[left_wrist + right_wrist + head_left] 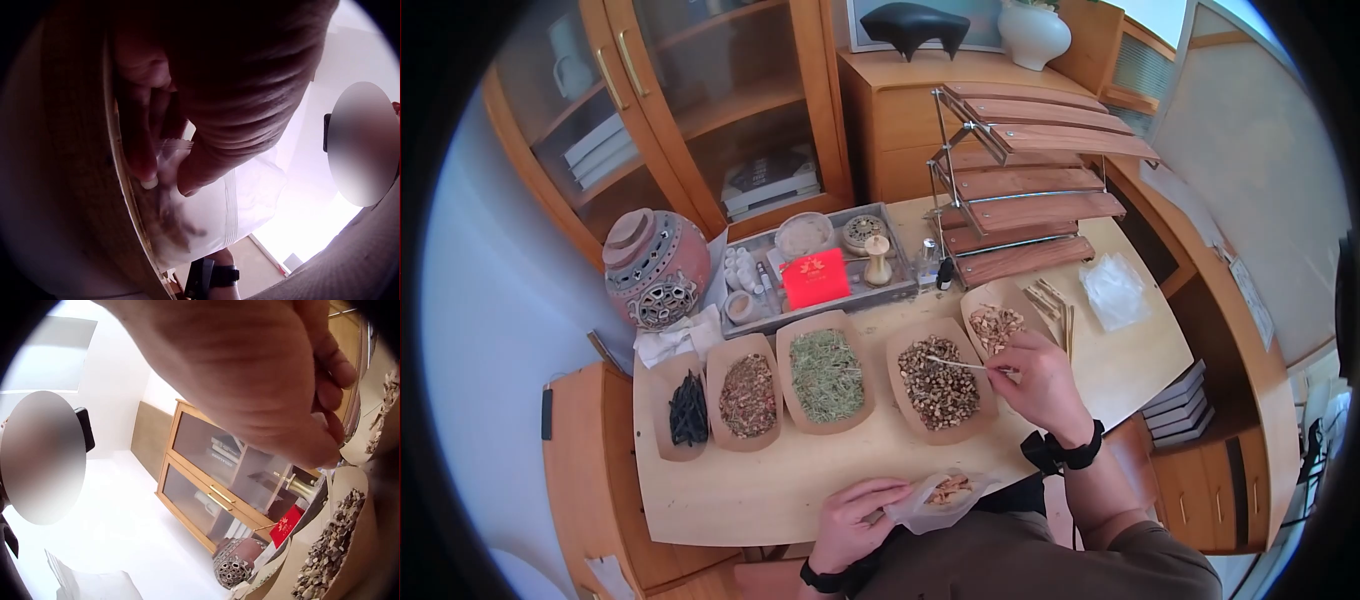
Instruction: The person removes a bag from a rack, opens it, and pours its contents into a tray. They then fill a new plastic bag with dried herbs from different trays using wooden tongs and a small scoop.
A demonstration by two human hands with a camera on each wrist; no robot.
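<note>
My left hand (855, 522) grips a small translucent bag (922, 514) by its edge, low at the table's front edge. Light brown chips (949, 489) show through its open mouth. In the left wrist view, the thumb and a finger pinch the bag (212, 215) near a ribbed seam. Between thumb and fingers my right hand (1042, 380) pinches a thin pale stick (957, 364). Its far end lies over the chopped brown-and-cream pieces (940, 395) in a paper tray (904, 425). Just beyond the hand stands another tray with pinkish-tan chips (994, 326).
Leftward are paper trays of green dried herb (828, 375), reddish-brown bits (748, 395) and dark strips (688, 408). Behind them sits a grey wooden tray (880, 302) with a red packet (815, 278). A slatted wooden rack (1025, 210) and clear plastic bags (1115, 290) stand right.
</note>
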